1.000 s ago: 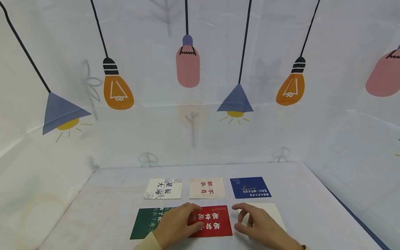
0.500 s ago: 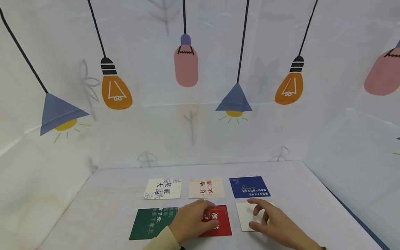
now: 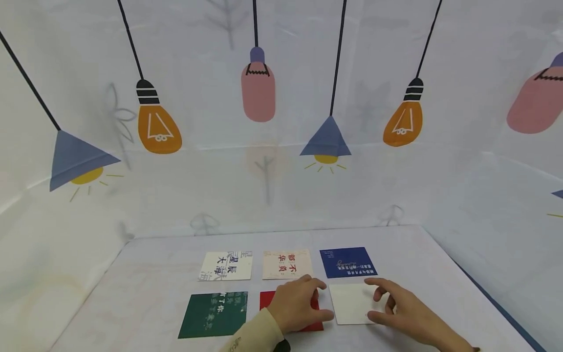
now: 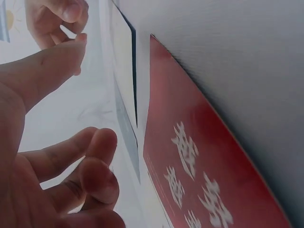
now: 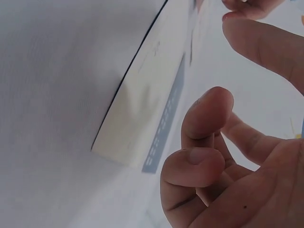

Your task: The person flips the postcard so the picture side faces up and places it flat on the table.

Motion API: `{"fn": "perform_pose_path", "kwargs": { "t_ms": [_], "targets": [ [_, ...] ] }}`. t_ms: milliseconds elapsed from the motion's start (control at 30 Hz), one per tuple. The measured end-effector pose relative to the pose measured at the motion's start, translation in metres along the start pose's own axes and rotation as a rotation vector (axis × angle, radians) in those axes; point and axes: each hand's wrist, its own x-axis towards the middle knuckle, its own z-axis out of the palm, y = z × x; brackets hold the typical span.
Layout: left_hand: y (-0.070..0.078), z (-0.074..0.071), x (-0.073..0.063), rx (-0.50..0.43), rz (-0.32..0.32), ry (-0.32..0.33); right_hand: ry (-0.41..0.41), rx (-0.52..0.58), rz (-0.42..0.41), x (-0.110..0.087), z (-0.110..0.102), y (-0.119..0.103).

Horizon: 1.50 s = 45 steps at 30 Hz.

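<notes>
My left hand (image 3: 296, 304) hovers over the red card (image 3: 266, 299) and hides much of it. Its fingers are loosely bent, with nothing between them. White characters show on the red card (image 4: 190, 142) in the left wrist view. The plain cream card (image 3: 349, 304) lies flat just right of it, between my two hands. By that card's right edge is my right hand (image 3: 406, 315), thumb and fingertips overlapping the edge in the head view. In the right wrist view its relaxed fingers hold nothing, and they stand apart from the cream card (image 5: 137, 104).
Left of the red card lies a green card (image 3: 213, 315). Behind is a row of a white card (image 3: 226, 266), a pale pink card (image 3: 287, 264) and a blue card (image 3: 347, 262). A white cloth wall (image 3: 211, 186) printed with lamps surrounds the white table (image 3: 145, 293).
Both hands have shifted to the right. The left now uncovers the green card, and the right has moved from the cream card's left part to its right edge. The cards lie as before.
</notes>
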Motion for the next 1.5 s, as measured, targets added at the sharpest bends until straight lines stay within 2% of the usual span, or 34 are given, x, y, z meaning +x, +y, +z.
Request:
{"fn": "perform_pose_path", "kwargs": {
  "t_ms": [200, 433, 667, 933, 1233, 1500],
  "targets": [
    [0.007, 0.006, 0.012, 0.084, 0.001, -0.008, 0.002, 0.005, -0.026, -0.002, -0.008, 0.011],
    [0.013, 0.011, 0.025, 0.187, 0.007, -0.03, -0.04, -0.016, 0.108, 0.002, -0.019, 0.026],
    [0.013, 0.018, 0.033, 0.235, -0.027, -0.06, -0.027, -0.03, 0.158, 0.008, -0.026, 0.038],
    [0.015, 0.021, 0.037, 0.245, -0.043, -0.069, -0.074, -0.017, 0.156, 0.012, -0.028, 0.05],
    [0.017, 0.023, 0.038, 0.258, -0.046, -0.084, -0.124, -0.024, 0.215, 0.018, -0.025, 0.052],
    [0.018, 0.022, 0.039, 0.25, -0.066, -0.092, -0.142, -0.026, 0.191, 0.021, -0.025, 0.055]
  ]
}}
